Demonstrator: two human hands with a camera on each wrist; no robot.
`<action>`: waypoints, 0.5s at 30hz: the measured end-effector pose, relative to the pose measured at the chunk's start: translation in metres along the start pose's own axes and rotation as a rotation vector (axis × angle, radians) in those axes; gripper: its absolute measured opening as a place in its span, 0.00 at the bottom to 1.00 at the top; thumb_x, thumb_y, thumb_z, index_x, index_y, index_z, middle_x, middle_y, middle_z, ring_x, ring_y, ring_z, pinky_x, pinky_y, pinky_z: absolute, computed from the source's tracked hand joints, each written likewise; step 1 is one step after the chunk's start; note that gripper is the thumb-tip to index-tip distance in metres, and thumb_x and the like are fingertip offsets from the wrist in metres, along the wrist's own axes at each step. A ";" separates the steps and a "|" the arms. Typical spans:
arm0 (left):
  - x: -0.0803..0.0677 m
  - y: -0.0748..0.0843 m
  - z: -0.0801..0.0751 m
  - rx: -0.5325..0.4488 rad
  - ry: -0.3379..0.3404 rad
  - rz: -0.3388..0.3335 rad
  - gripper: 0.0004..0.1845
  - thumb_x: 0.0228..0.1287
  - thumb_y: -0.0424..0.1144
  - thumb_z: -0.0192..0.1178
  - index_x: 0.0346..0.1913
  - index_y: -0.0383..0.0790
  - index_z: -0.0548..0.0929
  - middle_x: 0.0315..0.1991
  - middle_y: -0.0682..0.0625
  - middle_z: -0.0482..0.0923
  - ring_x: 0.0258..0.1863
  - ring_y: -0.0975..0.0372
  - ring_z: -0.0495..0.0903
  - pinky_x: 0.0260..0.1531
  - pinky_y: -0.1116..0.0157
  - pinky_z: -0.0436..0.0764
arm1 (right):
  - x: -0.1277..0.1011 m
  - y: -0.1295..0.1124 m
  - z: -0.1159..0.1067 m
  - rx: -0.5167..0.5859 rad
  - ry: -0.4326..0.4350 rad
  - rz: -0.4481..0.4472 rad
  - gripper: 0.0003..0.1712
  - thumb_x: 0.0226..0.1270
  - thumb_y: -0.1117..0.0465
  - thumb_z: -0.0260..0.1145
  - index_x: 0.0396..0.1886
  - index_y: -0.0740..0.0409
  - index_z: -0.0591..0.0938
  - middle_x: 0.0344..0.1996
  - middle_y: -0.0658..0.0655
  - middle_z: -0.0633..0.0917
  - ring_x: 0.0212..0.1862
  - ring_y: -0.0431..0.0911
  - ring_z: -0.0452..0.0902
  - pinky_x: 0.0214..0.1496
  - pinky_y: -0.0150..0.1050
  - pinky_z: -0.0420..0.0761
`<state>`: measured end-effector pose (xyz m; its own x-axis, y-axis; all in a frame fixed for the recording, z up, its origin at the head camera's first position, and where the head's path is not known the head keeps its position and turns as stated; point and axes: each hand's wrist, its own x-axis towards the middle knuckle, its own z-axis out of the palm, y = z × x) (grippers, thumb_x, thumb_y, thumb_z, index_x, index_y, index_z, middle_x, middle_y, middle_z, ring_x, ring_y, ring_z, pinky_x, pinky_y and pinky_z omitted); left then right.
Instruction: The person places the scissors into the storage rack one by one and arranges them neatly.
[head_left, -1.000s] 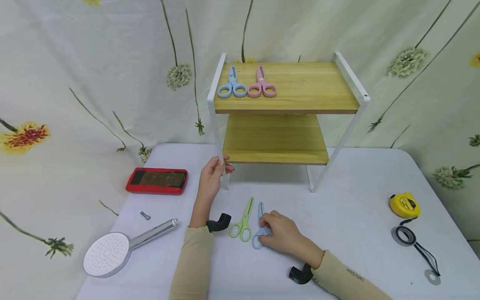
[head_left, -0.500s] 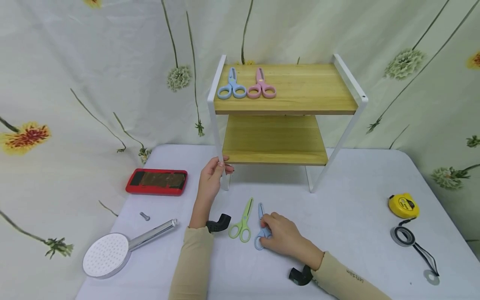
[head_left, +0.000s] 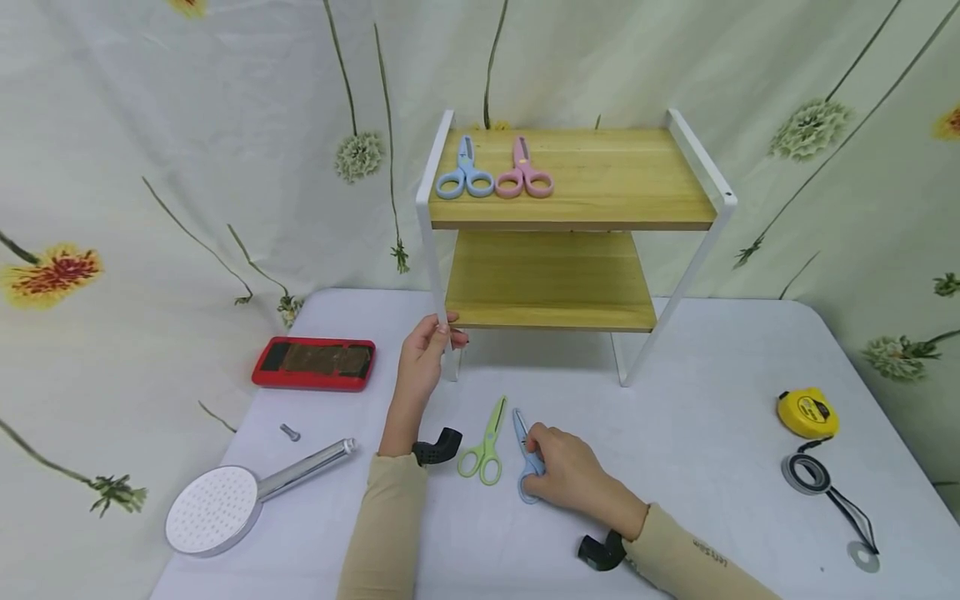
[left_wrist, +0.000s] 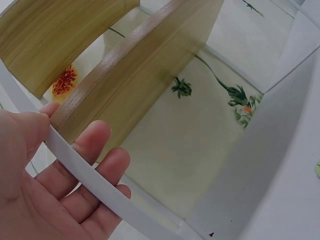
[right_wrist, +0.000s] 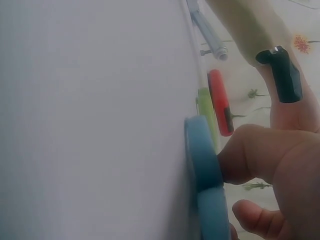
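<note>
The left hand grips the front left post of the rack, fingers curled round the white bar as the left wrist view shows; a firm grip here is judged to keep the rack from shifting on the bench. To its right lie the green scissors, flat on the bench and untouched. Just beside them, the right hand pinches the blue scissors at the handles, with the blades pointing toward the rack; the right wrist view shows a finger pressed on the blue handle. A sound lift is judged to call for a secure pinch on both handle loops before raising, keeping the blades closed and clear of the green scissors. The rack's top shelf holds a light-blue pair and a pink pair, side by side at the left end. The lower shelf shows nothing on it.
</note>
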<state>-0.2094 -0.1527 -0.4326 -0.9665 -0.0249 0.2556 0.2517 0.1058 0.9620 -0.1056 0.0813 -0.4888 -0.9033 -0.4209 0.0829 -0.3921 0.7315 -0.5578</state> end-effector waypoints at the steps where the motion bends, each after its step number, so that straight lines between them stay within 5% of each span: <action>1: 0.000 0.000 0.000 -0.004 0.001 0.000 0.15 0.80 0.32 0.46 0.56 0.27 0.79 0.38 0.31 0.85 0.35 0.71 0.84 0.49 0.71 0.81 | 0.000 0.000 0.000 0.004 -0.002 -0.001 0.20 0.39 0.63 0.71 0.36 0.53 0.75 0.22 0.45 0.70 0.25 0.38 0.62 0.25 0.31 0.61; 11: 0.000 0.000 0.000 -0.029 -0.011 0.003 0.15 0.80 0.33 0.46 0.56 0.27 0.79 0.32 0.57 0.86 0.36 0.70 0.84 0.49 0.71 0.81 | 0.001 0.005 -0.004 0.052 -0.035 0.005 0.23 0.39 0.64 0.71 0.38 0.53 0.75 0.23 0.45 0.71 0.25 0.38 0.63 0.27 0.29 0.63; 15: 0.000 -0.001 -0.001 -0.016 -0.008 0.008 0.15 0.80 0.33 0.46 0.56 0.27 0.79 0.33 0.54 0.87 0.36 0.71 0.84 0.49 0.71 0.81 | 0.003 0.008 -0.005 0.076 -0.045 -0.001 0.22 0.39 0.66 0.71 0.39 0.54 0.75 0.25 0.46 0.72 0.28 0.39 0.65 0.30 0.30 0.65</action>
<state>-0.2099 -0.1535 -0.4337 -0.9648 -0.0164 0.2625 0.2601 0.0898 0.9614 -0.1121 0.0890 -0.4889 -0.8934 -0.4468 0.0475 -0.3774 0.6887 -0.6191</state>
